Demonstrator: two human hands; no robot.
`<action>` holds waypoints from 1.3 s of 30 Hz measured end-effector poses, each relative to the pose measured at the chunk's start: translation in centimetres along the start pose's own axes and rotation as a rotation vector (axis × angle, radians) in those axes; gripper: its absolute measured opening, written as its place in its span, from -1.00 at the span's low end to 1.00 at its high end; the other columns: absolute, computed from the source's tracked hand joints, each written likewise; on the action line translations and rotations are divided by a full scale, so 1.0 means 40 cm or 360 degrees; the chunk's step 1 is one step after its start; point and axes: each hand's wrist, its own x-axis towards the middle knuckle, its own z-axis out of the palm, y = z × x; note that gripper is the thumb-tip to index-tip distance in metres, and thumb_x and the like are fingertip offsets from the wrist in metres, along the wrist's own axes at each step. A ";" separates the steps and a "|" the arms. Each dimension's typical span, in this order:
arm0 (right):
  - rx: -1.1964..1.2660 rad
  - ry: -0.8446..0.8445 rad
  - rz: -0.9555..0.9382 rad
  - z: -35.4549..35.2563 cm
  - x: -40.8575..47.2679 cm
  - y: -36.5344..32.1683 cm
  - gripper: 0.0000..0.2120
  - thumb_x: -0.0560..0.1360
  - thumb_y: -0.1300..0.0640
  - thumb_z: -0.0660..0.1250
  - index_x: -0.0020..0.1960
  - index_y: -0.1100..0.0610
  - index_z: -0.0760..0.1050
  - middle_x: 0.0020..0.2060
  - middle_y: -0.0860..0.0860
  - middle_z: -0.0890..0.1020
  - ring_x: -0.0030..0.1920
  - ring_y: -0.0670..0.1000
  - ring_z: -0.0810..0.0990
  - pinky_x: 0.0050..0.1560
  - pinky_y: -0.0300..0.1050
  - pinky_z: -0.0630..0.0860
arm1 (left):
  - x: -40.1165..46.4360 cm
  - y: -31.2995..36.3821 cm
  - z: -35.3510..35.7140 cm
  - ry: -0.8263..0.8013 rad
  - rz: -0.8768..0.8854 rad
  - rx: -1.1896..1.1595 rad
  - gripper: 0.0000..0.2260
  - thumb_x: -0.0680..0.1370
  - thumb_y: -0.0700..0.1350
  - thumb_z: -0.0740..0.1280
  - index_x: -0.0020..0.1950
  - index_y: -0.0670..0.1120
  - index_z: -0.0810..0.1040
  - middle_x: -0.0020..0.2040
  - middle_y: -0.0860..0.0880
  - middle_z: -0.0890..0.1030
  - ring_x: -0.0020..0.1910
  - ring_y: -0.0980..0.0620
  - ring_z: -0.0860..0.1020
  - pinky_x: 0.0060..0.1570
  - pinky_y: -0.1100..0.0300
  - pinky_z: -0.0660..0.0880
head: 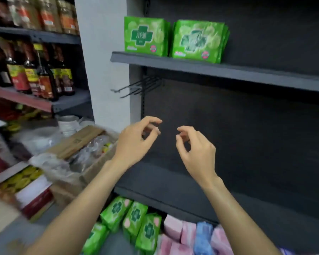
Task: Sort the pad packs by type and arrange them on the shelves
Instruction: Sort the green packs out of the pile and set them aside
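Observation:
Two stacks of green pad packs stand upright on the upper dark shelf: one on the left and one on the right. Both my hands hover empty in front of the middle shelf, well below those packs. My left hand and my right hand have loosely curled fingers and hold nothing. Below the middle shelf lie several smaller green packs, pink packs and a blue pack in a loose heap.
Black hooks jut from the shelf's left upright. To the left, another rack carries dark sauce bottles and jars. Open cardboard boxes with plastic wrap and a red-and-white box of yellow goods crowd the floor at left.

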 end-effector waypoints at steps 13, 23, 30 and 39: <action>-0.0126 -0.2201 -0.0191 0.205 -0.702 -0.050 -0.35 0.51 -0.13 0.28 0.50 0.00 0.14 0.44 0.10 0.24 0.39 0.16 0.25 0.33 0.04 0.28 | -0.716 -0.453 -0.027 -0.1060 -0.1216 0.0595 -0.62 0.50 -0.11 0.39 0.31 -0.05 0.48 0.19 -0.07 0.58 0.19 -0.10 0.53 0.15 0.08 0.44; 0.0360 -0.2761 -0.0670 0.216 -1.091 -0.164 -0.23 0.27 -0.27 0.46 0.33 0.14 0.42 0.23 0.17 0.51 0.15 0.21 0.52 0.10 0.08 0.46 | -1.088 -0.553 0.055 -0.1325 -0.1428 0.0826 -0.22 0.45 0.07 0.44 0.55 0.08 0.09 0.53 -0.18 0.09 0.46 -0.25 0.14 0.33 -0.16 0.29; 0.0444 -0.2984 -0.0639 0.178 -1.200 -0.242 0.07 0.24 -0.43 0.37 0.52 0.05 0.01 0.34 0.11 0.29 0.27 0.18 0.33 0.26 0.15 0.26 | -1.121 -0.607 0.059 -0.1569 -0.1458 0.0812 -0.05 0.35 0.07 0.54 0.55 0.18 -0.01 0.56 -0.15 -0.10 0.46 -0.29 0.10 0.32 -0.21 0.30; 0.0324 -0.2907 -0.0363 0.157 -1.212 -0.240 0.05 0.28 -0.12 0.45 0.54 -0.13 -0.18 0.25 0.13 0.31 0.18 0.21 0.38 0.11 0.05 0.37 | -1.148 -0.615 0.076 -0.1615 -0.1585 0.0994 0.01 0.25 0.24 0.54 0.55 0.16 0.03 0.39 -0.24 0.20 0.32 -0.27 0.30 0.25 -0.08 0.35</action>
